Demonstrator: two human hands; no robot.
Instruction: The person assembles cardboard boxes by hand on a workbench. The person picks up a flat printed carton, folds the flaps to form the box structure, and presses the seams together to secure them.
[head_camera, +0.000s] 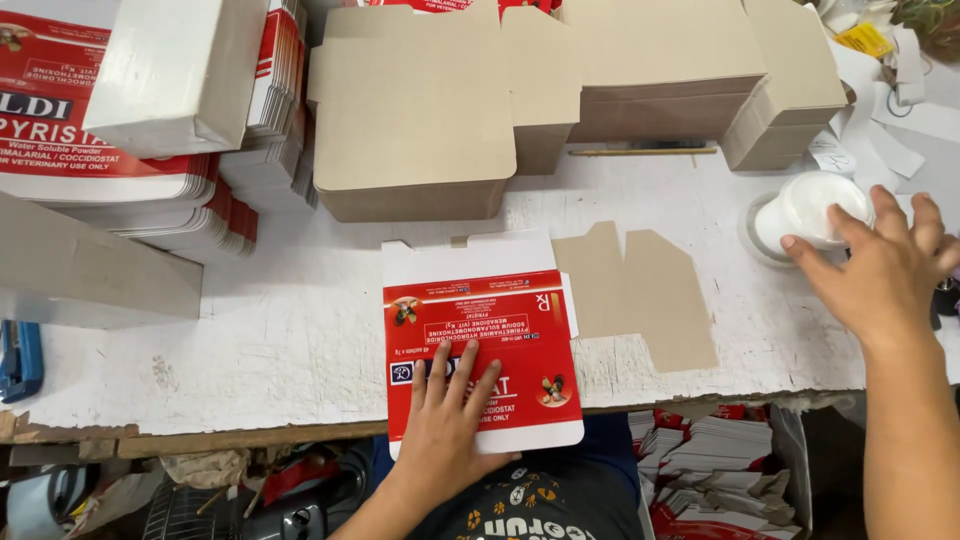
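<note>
Fingers of your left hand (447, 420) are pressing flat, spread open, on the red carton (480, 345) lying at the desk (290, 330) edge. Your right hand (880, 270) is reaching over the white tub (805, 210), fingers loosely open, gripping nothing.

Packaging workshop: stacked flat cartons (150, 190)

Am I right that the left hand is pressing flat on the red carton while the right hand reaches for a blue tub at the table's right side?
Not quite: the tub is white, not blue, as the head view shows. The left hand does lie flat on the red carton, and the right hand reaches to the tub at the table's right side.
</note>
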